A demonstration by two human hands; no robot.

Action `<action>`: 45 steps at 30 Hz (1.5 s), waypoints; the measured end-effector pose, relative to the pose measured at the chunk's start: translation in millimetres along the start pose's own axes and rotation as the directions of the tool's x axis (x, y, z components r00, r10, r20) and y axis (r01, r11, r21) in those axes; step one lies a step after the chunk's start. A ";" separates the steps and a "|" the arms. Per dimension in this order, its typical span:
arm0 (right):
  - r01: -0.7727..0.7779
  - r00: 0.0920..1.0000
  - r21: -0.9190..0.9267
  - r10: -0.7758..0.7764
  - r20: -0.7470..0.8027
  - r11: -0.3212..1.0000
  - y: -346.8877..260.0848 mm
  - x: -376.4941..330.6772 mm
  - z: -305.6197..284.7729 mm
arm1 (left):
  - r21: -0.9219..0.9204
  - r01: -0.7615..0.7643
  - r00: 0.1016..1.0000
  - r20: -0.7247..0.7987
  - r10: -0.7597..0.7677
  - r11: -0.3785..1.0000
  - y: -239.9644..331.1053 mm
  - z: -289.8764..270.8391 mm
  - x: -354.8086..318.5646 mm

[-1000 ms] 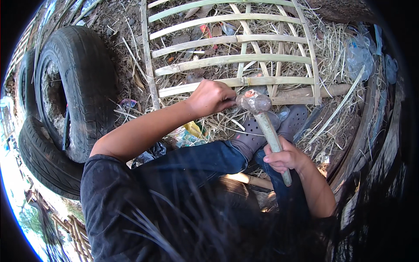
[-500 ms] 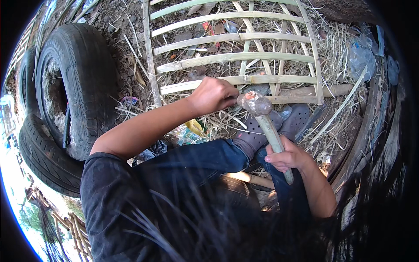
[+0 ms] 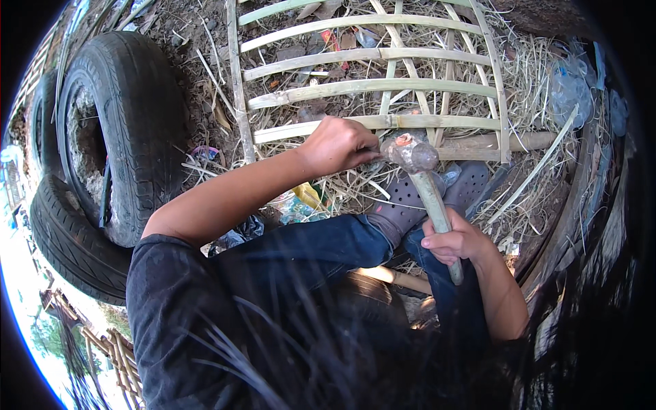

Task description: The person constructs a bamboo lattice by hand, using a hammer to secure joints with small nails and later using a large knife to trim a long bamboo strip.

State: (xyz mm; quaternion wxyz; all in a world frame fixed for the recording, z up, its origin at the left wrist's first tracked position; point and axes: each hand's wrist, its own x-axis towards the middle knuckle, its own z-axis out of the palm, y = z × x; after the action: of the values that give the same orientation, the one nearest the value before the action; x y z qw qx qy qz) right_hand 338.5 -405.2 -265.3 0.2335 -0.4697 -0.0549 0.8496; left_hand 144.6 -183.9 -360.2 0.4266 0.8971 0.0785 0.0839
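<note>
My right hand (image 3: 452, 237) is wrapped round the wooden handle of a hammer (image 3: 432, 195). Its heavy, worn head is raised over my shoes, close to the fingers of my left hand. My left hand (image 3: 339, 145) is closed in a pinch at the near edge of a bamboo lattice frame (image 3: 372, 87); what sits between the fingertips is too small to make out. The frame lies on the ground, made of pale split slats across two side rails with several crossing strips. The hammer head hides part of its nearest slat.
Old tyres (image 3: 137, 130) are piled at the left. Grey clogs (image 3: 400, 201) on my feet sit just below the frame. Bamboo shavings (image 3: 533, 89) and litter cover the soil. Crumpled clear plastic (image 3: 572, 92) lies at the right, and a bamboo pole (image 3: 396, 279) lies under my legs.
The hammer and my right hand have shifted slightly right. My left hand keeps its pinch and has moved a little to the right and up.
</note>
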 end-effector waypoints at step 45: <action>0.023 0.999 0.046 -0.024 0.023 0.999 6.7 2.9 -4.6 | -0.005 -0.034 0.999 0.007 0.034 0.999 -4.1 1.2 -3.4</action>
State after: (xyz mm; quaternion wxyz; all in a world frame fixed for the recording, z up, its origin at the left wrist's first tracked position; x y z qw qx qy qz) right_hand 338.6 -410.4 -272.1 0.2534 -0.4534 -0.0439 0.8534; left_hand 141.3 -183.1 -364.4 0.4276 0.8976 0.0615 0.0884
